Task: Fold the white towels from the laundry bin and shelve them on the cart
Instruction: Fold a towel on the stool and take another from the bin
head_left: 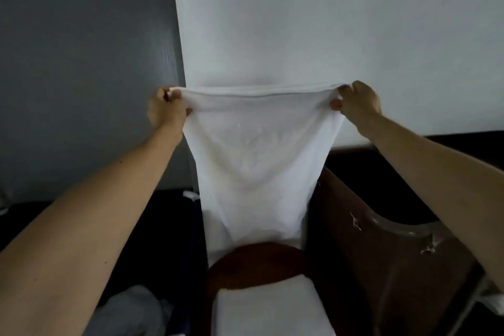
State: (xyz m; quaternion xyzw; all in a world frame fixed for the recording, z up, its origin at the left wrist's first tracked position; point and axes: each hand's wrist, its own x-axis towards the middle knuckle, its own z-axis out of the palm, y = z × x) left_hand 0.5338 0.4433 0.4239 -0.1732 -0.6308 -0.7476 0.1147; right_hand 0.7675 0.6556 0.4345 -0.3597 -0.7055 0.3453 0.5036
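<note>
White thin cloth towel (251, 150) held up stretched in front of the pale wall (327, 22), hanging down over a folded white towel (267, 305) below. Left hand (166, 112) pinches its top left corner, right hand (357, 101) pinches the top right.

A white towel (251, 150) is held up in the middle of the frame, stretched along its top edge between the left hand (166, 112), at centre left, and the right hand (357, 99), at centre right, each upper corner being pinched between curled fingers and thumb. The cloth is seen hanging down and narrowing toward the lower centre, where a curved brown chair back (253, 264) and a white seat cushion (267, 308) are shown beneath it. A dark grey panel (81, 63) is seen at upper left, a white wall (327, 22) at upper right, and dark brown furniture (381, 240) at lower right
</note>
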